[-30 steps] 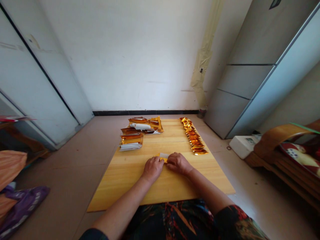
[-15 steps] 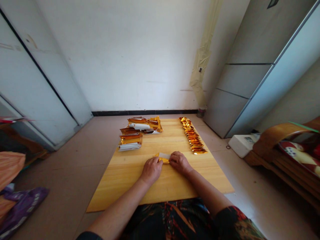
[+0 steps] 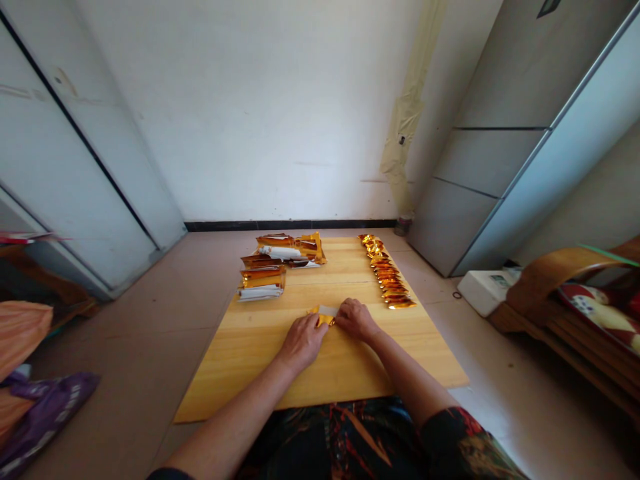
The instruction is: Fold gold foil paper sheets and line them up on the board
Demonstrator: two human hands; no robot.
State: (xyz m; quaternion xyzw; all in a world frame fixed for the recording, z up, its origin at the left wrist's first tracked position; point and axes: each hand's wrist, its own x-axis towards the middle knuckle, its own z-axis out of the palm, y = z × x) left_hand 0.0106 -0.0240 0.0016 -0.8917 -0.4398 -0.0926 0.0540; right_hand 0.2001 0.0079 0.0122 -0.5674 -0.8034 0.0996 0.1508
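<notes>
A sheet of gold foil paper point(image 3: 326, 319) with a pale inner side lies at the middle of the wooden board point(image 3: 240, 373). My left hand point(image 3: 305, 339) has its fingers closed on the sheet's left part. At the right part my right hand point(image 3: 356, 320) pinches the paper, and its fingertips cover that edge. Near the board's right side runs a column of folded gold foil pieces point(image 3: 387, 273). Several stacks of gold and white foil sheets point(image 3: 263, 279) rest at the far left, a rolled white-looking piece point(image 3: 280, 253) among them.
The white wall point(image 3: 270, 120) rises behind the board. A grey refrigerator point(image 3: 480, 160) stands back right, with a white box point(image 3: 483, 291) and a wooden seat point(image 3: 560, 300) in front of it. Purple and orange bags point(image 3: 50, 417) lie on the floor at left.
My right hand has shifted slightly left and inward, and the foil paper between my hands looks more folded. The stacks and the foil column have stayed put.
</notes>
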